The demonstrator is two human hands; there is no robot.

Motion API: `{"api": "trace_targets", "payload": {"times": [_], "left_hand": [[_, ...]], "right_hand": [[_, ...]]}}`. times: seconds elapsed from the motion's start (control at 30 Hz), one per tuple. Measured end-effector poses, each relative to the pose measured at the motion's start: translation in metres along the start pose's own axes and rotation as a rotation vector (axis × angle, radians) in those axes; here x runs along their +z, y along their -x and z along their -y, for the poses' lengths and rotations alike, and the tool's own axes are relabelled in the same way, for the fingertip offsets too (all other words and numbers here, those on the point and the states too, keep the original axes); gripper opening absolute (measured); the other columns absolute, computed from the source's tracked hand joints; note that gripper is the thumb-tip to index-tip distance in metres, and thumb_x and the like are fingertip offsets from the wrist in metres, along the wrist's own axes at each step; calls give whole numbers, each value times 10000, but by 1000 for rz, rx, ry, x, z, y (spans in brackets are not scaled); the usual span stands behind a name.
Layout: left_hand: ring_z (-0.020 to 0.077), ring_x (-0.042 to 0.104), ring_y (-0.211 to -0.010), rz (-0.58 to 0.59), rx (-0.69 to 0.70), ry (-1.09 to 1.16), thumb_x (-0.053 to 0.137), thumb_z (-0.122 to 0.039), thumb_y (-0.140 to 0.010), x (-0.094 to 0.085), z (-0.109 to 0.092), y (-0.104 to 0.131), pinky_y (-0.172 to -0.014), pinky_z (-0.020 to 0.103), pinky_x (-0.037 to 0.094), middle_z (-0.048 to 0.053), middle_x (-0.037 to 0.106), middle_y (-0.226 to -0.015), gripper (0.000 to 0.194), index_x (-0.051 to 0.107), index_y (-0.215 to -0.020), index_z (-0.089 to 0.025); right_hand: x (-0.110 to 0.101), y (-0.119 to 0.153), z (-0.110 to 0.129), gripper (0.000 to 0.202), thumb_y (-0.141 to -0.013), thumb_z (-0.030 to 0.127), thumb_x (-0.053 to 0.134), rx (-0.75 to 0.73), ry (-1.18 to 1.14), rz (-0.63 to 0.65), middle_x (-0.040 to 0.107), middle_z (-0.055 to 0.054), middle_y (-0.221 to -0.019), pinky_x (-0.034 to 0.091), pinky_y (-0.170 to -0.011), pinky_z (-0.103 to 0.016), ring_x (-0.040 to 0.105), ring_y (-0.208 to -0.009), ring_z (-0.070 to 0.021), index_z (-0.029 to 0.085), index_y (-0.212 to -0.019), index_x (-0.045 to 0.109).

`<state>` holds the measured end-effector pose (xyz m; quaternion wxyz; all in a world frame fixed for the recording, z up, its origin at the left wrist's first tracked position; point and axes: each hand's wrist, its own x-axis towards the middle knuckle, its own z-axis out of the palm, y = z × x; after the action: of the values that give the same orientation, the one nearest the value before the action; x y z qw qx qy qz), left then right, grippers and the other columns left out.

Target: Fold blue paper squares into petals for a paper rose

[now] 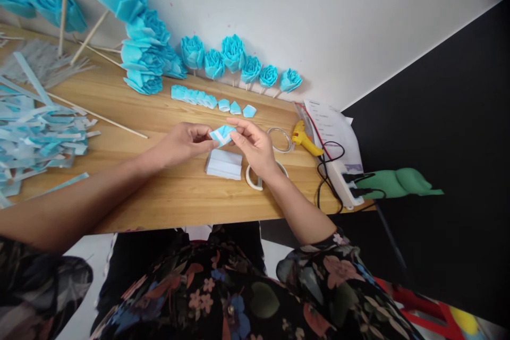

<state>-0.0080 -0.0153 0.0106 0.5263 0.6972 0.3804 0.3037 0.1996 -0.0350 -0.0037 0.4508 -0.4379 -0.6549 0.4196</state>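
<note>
Between my two hands, above the wooden table, is a small folded piece of blue and white paper (222,135). My left hand (185,141) pinches its left edge between thumb and fingers. On the right edge, my right hand (253,146) grips it with thumb and fingertips. Just below the paper lies a stack of pale rectangular sheets (224,164). A white tape roll (254,178) is partly covered by my right wrist, and a clear tape roll (279,140) lies beyond it. Behind my hands runs a row of folded blue petals (195,97).
Blue paper roses (233,53) on sticks line the wall. Cut paper strips (43,133) heap at the left, with a thin wooden stick (99,115) nearby. At the right are a yellow glue gun (306,138), black cords, a power strip (346,186) and printed sheets (332,130).
</note>
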Motion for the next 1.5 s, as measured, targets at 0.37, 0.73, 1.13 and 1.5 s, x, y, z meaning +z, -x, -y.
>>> {"api": "trace_targets", "payload": {"times": [0.37, 0.73, 1.13, 1.5], "left_hand": [[182, 625, -748, 43, -4, -10, 659, -452, -828, 2, -2, 2, -677, 284, 494, 7, 662, -698, 267, 687, -821, -186], [124, 538, -593, 109, 45, -62, 652, -412, -811, 6, 2, 2, -569, 232, 415, -25, 596, -618, 235, 642, -722, -194], [113, 466, -561, 77, 2, 63, 651, -423, -824, -5, 3, -2, -550, 247, 358, -27, 534, -594, 260, 616, -716, -189], [109, 481, -568, 55, -27, 57, 638, -554, -850, -5, 5, -3, -548, 233, 382, -9, 554, -601, 406, 640, -672, -189]], "right_hand": [[-1, 3, -8, 448, -903, 441, 651, -10, 134, 119, 723, -16, -1102, 567, -858, -346, 644, -883, -152, 288, -1322, 618], [-1, 2, -3, 524, -867, 481, 689, -18, 84, 139, 699, 5, -955, 528, -783, -283, 615, -833, -130, 276, -1341, 603], [-10, -4, -1, 361, -1017, 345, 441, -34, 121, 23, 709, -47, -1114, 597, -867, -375, 670, -954, -176, 284, -1345, 576], [-27, -15, -3, 162, -869, 384, 682, -173, 133, 18, 681, -48, -1232, 516, -982, -374, 603, -1211, -201, 235, -934, 679]]}}
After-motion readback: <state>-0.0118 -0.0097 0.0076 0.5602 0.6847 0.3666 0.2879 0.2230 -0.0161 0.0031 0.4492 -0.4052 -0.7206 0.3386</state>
